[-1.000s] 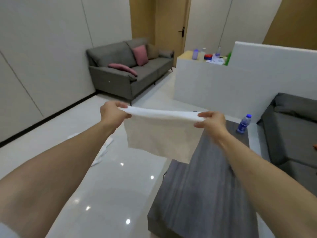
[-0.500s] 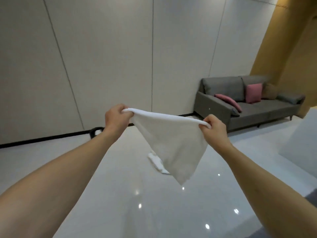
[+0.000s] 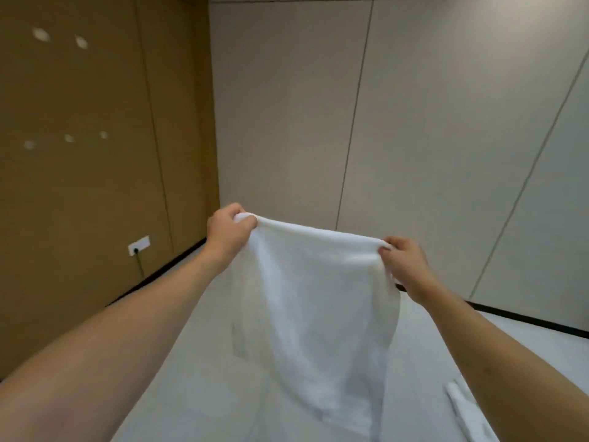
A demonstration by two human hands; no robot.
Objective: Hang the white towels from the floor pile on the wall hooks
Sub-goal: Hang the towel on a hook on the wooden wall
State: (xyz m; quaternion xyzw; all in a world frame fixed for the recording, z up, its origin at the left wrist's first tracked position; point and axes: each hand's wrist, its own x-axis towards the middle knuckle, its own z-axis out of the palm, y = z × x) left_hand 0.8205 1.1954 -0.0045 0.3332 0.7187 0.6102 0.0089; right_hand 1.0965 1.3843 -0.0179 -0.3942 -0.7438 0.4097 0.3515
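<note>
A white towel [image 3: 315, 311] hangs spread in front of me, held up by its top edge. My left hand [image 3: 228, 232] pinches the towel's upper left corner. My right hand [image 3: 406, 266] pinches the upper right corner. The cloth droops between them to a point near the floor. Several small pale hooks [image 3: 68, 137] sit on the brown wall at the upper left, with two more hooks [image 3: 41, 35] higher up; all are blurred. Another white towel [image 3: 468, 409] lies on the floor at the lower right, partly hidden by my right forearm.
The brown wall [image 3: 95, 186] meets a grey panelled wall [image 3: 414, 122] in a corner ahead. A white socket [image 3: 139, 245] with a black cable sits low on the brown wall. Glossy pale floor [image 3: 204, 362] lies below, edged by a dark skirting.
The view has swung left from the sofa to the corner with the brown wall and hooks. Both hands still hold the towel by its top corners, which now hangs closer and larger.
</note>
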